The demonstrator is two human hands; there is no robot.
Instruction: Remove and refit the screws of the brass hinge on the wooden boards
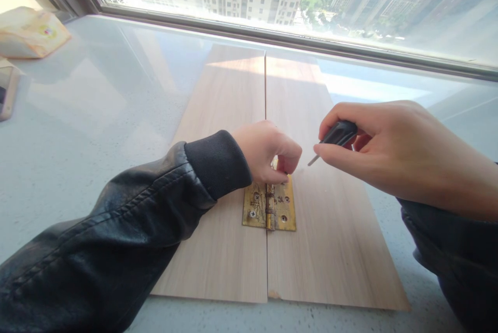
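The hinge (270,211) spans 2 boards (327,255) on the counter (105,115), towards their near edge. The right hand (389,138) grips a screwdriver (339,133); the left hand (267,149) curls over the hinge, its pinch too hidden to tell.

The butt hinge (270,211) at mid-frame is brass-coloured metal, worn and blotchy. Left board (218,250) and right board (330,239) show smooth, matt wood grain. The screwdriver (337,133) has a glossy, plastic-looking handle. Lower left, a shiny leather-look sleeve (136,213) ends in a matt knit cuff (218,163). The speckled countertop (116,94) gleams.
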